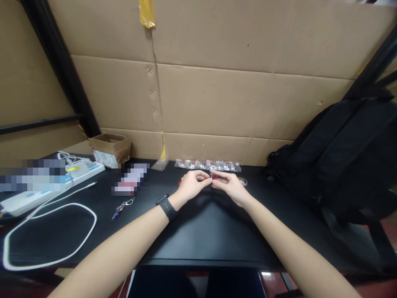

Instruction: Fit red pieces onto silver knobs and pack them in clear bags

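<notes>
Fingers mostly cover a small item, its shape hard to make out, with red showing beside it. It sits between the fingertips of the left hand and right hand, each grip pinched closed on it, over a black bench. The right edge cuts off a backpack.

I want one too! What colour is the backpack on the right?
The backpack is black; the head view, the only one, shows it best.
</notes>
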A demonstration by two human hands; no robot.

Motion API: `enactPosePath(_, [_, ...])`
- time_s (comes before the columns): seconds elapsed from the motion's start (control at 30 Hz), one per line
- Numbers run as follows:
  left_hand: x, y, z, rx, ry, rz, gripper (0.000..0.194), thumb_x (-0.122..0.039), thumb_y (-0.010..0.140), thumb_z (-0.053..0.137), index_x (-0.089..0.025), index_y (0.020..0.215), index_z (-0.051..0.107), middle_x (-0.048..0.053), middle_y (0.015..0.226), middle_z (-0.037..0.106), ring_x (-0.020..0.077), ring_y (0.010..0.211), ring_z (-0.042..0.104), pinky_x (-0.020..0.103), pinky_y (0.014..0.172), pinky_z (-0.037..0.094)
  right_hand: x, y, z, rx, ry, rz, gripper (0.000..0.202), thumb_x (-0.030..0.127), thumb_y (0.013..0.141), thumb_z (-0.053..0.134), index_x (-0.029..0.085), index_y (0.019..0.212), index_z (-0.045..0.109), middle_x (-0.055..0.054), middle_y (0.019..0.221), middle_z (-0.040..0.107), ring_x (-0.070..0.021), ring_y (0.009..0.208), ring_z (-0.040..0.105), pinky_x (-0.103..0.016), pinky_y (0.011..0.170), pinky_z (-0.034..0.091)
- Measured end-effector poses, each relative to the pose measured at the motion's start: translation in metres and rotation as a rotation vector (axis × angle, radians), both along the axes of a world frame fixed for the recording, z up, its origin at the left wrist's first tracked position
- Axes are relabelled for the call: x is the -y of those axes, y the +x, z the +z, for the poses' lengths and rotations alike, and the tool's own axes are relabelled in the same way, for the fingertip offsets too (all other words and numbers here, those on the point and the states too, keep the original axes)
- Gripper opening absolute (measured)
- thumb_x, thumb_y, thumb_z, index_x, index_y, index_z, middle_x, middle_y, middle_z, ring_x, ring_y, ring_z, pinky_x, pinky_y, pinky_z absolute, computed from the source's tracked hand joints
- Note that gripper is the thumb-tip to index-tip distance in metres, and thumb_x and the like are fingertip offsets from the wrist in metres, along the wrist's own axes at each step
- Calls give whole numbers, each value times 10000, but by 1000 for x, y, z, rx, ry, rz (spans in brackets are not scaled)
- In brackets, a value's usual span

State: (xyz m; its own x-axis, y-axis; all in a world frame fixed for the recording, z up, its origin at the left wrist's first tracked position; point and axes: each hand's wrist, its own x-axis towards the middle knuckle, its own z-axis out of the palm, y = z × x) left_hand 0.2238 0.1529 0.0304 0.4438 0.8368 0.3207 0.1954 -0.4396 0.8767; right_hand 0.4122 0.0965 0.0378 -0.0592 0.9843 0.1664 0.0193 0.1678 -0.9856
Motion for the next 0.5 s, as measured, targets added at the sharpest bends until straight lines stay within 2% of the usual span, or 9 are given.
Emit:
enactPosePath(0.1, [2,0,1,-32,40,20,225,-433,832,712,-230,924,743,40,969,788,221,952,740,324,911,543,-1,3,-1,96,62,24,681,293,678,881,208,1317,661,-102,1194,726,-280,1126,682,-508,1057,508])
enactPosePath(0.17, [4,-1,6,-83,91,-15,235,-453,866,664,-239,921,744,27,979,786,211,951,735,314,906,532,-3,5,-2,144,87,21,691,283,666,885,204,1315,661,-108,1197,723,-288,1111,688,-505,1027,530])
enactPosePath(0.23, [4,-6,17,-170,186,-57,264,-470,911,595,-257,934,749,9,994,783,201,958,725,313,914,512,-5,7,-3,185,100,-11,660,292,685,871,202,1306,667,-113,1196,719,-280,1067,705,-491,992,553])
enactPosePath(0.3, [-3,-19,30,-257,321,-15,280,-470,940,548,-278,978,748,-2,1028,778,199,992,708,326,957,475,-6,9,-2,226,113,-54,641,299,711,850,217,1318,661,-113,1230,700,-262,1036,714,-466,976,564])
enactPosePath(0.37, [-19,-41,43,-318,429,187,267,-443,941,546,-275,1038,729,15,1069,770,217,1050,687,357,1005,427,-6,12,0,257,123,-85,649,304,738,827,240,1354,635,-110,1268,683,-250,1036,716,-445,973,564])
enactPosePath(0.4, [-28,-55,48,-360,445,338,256,-421,935,550,-263,1049,716,33,1085,766,235,1059,680,380,1005,413,-6,14,2,269,126,-96,655,307,749,817,251,1372,621,-108,1281,678,-248,1043,714,-439,975,562])
enactPosePath(0.47, [-50,-86,52,-470,446,646,254,-346,918,541,-254,1110,680,66,1142,749,288,1136,643,449,1024,363,-6,17,5,285,131,-111,653,313,762,803,265,1385,610,-105,1301,674,-246,1047,712,-432,976,561])
enactPosePath(0.5, [-60,-101,52,-538,428,758,291,-333,896,556,-251,1157,657,85,1166,740,319,1173,620,480,1025,342,-5,19,7,291,133,-119,643,315,762,801,265,1377,619,-105,1303,676,-244,1035,715,-429,969,565])
